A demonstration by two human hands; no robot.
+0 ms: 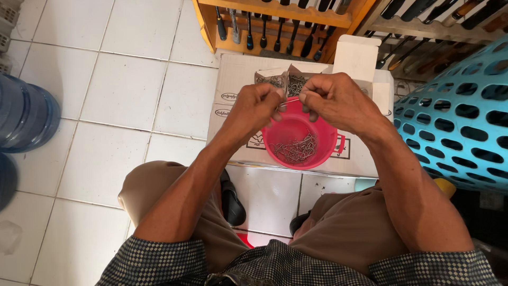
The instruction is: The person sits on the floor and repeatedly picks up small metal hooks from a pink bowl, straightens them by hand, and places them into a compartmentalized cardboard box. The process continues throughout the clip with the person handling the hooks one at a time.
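1. White tiled floor (121,95) fills the left half of the view; person seated, knees apart, looking down.
2. Turquoise perforated plastic basket (460,116) at 3 o'clock, just beside the right forearm.
3. Blue water jug (24,114) at 9 o'clock, well apart from the hands.
4. Cardboard box (233,85) lies flat on the floor at 12 o'clock of the knees, serving as a work surface; a small white carton (357,55) stands on its far right corner.
5. Wooden rack (275,24) at 12 o'clock, holding dark-handled tools upright.
6. Pink plastic bucket (299,143) sits on the box, directly under the hands; a loose heap of small metal hooks (299,148) lies in its bottom.
7. Torn paper packets (283,79) holding more of the hooks stand just beyond the bucket rim.
8. Left hand (256,106) closed, fingertips pinched on a thin metal piece (288,101), above the bucket's 11 o'clock rim.
9. Right hand (338,100) closed, pinching the same piece from the other end; fingertips of both hands nearly touching.
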